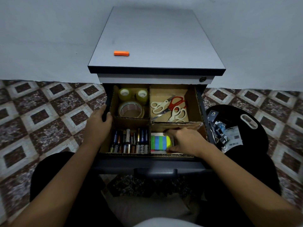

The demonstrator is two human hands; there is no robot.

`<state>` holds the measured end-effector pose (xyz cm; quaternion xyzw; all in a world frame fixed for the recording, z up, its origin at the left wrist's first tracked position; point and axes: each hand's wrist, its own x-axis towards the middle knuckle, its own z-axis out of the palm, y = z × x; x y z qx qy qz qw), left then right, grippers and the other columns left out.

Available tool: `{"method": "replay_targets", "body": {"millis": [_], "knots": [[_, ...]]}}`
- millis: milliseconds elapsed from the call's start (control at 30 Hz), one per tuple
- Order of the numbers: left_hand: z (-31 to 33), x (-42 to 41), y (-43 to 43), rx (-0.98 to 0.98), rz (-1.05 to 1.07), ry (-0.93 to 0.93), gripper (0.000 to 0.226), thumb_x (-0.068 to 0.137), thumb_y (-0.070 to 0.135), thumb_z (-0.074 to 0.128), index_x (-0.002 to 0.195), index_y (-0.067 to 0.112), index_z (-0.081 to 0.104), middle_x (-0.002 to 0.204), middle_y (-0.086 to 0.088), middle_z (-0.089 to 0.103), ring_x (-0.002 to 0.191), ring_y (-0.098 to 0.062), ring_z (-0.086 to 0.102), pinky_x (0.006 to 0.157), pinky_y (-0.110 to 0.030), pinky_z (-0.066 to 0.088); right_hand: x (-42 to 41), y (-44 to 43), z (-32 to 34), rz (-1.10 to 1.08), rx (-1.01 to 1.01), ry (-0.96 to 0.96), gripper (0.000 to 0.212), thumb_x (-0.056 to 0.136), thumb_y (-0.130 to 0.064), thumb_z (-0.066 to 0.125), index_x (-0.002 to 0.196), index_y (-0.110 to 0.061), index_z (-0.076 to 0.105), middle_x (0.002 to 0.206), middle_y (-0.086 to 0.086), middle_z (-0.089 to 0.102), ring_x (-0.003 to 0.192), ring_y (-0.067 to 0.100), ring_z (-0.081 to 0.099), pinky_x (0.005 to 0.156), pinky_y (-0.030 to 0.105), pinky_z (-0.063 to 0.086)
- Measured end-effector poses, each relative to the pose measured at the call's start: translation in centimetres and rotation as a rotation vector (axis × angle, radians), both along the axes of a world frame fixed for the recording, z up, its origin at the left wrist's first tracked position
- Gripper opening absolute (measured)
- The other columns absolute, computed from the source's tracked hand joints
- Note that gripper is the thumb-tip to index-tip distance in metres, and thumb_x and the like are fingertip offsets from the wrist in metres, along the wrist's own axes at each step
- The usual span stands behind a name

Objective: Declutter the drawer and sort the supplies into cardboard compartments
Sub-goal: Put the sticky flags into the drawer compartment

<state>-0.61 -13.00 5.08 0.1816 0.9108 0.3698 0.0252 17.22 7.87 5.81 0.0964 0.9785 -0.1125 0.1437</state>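
Note:
The open drawer (202, 102) holds a cardboard divider (149, 119) with four compartments. Three tape rolls (131, 110) fill the far left one, and three scissors (170, 107) lie in the far right one. Several batteries (129, 141) stand packed in the near left compartment. In the near right compartment sits a stack of colourful sticky notes (159, 142). My right hand (185, 140) rests in that compartment, fingers curled round the stack's right end. My left hand (98, 123) grips the drawer's left wall.
An orange object (121, 53) lies on the grey cabinet top (155, 46). A black stool (236, 115) at the right carries a pile of packaging scraps (223, 131). Patterned floor tiles lie on both sides. My dark-clad legs sit below the drawer front.

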Motion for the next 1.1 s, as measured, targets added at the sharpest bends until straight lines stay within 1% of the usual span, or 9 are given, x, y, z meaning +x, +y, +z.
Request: {"method": "replay_targets", "body": {"millis": [200, 400, 533, 733, 833, 933, 1000, 1067, 1100], "knots": [[0.0, -0.1, 0.0, 0.004, -0.004, 0.007, 0.044, 0.097, 0.021, 0.045, 0.139, 0.006, 0.043, 0.138, -0.017, 0.048, 0.129, -0.028, 0.043, 0.103, -0.032, 0.034, -0.1, 0.0, 1.2, -0.021, -0.05, 0.021, 0.058, 0.078, -0.054, 0.064, 0.128, -0.03, 0.047, 0.109, 0.001, 0.065, 0.1, 0.021, 0.061, 0.08, 0.034, 0.052], [-0.1, -0.1, -0.1, 0.005, -0.008, 0.007, 0.044, 0.098, 0.022, 0.045, 0.139, 0.007, 0.043, 0.136, -0.017, 0.049, 0.126, -0.028, 0.044, 0.101, -0.034, 0.037, -2.0, -0.1, 6.9, -0.05, -0.281, 0.231, 0.036, 0.082, -0.038, 0.067, 0.116, -0.025, 0.061, 0.078, -0.021, 0.052, 0.073, -0.005, 0.051, 0.071, 0.019, 0.045], [-0.3, -0.2, -0.2, 0.017, -0.013, -0.008, 0.045, 0.097, 0.023, 0.046, 0.139, 0.008, 0.042, 0.137, -0.015, 0.049, 0.126, -0.028, 0.045, 0.101, -0.036, 0.038, -5.7, 0.2, 10.2, -0.052, -0.286, 0.443, 0.02, 0.086, -0.028, 0.063, 0.104, -0.02, 0.066, 0.091, -0.006, 0.065, 0.082, 0.009, 0.06, 0.076, 0.028, 0.051], [-0.3, -0.3, -0.1, 0.014, 0.002, -0.013, 0.043, 0.097, 0.022, 0.047, 0.138, 0.008, 0.045, 0.135, -0.015, 0.051, 0.124, -0.028, 0.047, 0.1, -0.035, 0.038, -14.1, 0.5, 13.8, -0.004, -0.121, 0.584, 0.025, 0.091, -0.026, 0.057, 0.112, -0.014, 0.066, 0.107, 0.005, 0.062, 0.094, 0.015, 0.058, 0.079, 0.024, 0.044], [-0.4, -0.5, -0.2, 0.028, -0.021, -0.038, 0.045, 0.097, 0.024, 0.046, 0.139, 0.009, 0.043, 0.136, -0.014, 0.051, 0.126, -0.028, 0.046, 0.101, -0.037, 0.04, -18.4, 1.2, 14.1, -0.012, -0.05, 0.561, 0.03, 0.093, -0.025, 0.053, 0.118, -0.012, 0.063, 0.117, 0.01, 0.06, 0.104, 0.022, 0.058, 0.087, 0.029, 0.044], [-0.6, -0.5, -0.3, 0.042, -0.017, -0.043, 0.045, 0.097, 0.024, 0.045, 0.139, 0.009, 0.043, 0.136, -0.012, 0.05, 0.124, -0.026, 0.046, 0.098, -0.035, 0.04, -21.8, 1.5, 13.8, -0.006, -0.004, 0.45, 0.033, 0.095, -0.022, 0.049, 0.119, -0.005, 0.062, 0.124, 0.013, 0.06, 0.114, 0.026, 0.053, 0.095, 0.033, 0.041], [-0.6, -0.5, -0.2, 0.04, -0.015, -0.04, 0.044, 0.097, 0.024, 0.045, 0.139, 0.01, 0.043, 0.135, -0.011, 0.051, 0.122, -0.025, 0.048, 0.094, -0.032, 0.041, -23.1, 1.4, 13.6, -0.002, 0.008, 0.392, 0.028, 0.096, -0.02, 0.045, 0.095, -0.001, 0.067, 0.099, 0.014, 0.065, 0.1, 0.028, 0.056, 0.083, 0.032, 0.042], [-0.7, -0.6, -0.2, 0.046, -0.01, -0.032, 0.044, 0.097, 0.024, 0.045, 0.139, 0.01, 0.044, 0.134, -0.011, 0.051, 0.121, -0.024, 0.049, 0.093, -0.03, 0.04, -24.0, 1.3, 13.6, -0.02, 0.01, 0.383, 0.037, 0.097, -0.017, 0.041, 0.062, -0.008, 0.049, 0.066, 0.005, 0.048, 0.075, 0.025, 0.047, 0.069, 0.028, 0.032], [-0.7, -0.6, -0.2, 0.049, -0.01, -0.031, 0.044, 0.097, 0.024, 0.046, 0.139, 0.009, 0.044, 0.135, -0.011, 0.051, 0.122, -0.024, 0.048, 0.094, -0.029, 0.039, -24.3, 1.2, 13.7, -0.029, 0.008, 0.377, 0.041, 0.098, -0.016, 0.04, 0.057, -0.011, 0.038, 0.061, 0.001, 0.038, 0.071, 0.022, 0.04, 0.068, 0.027, 0.028]]}}
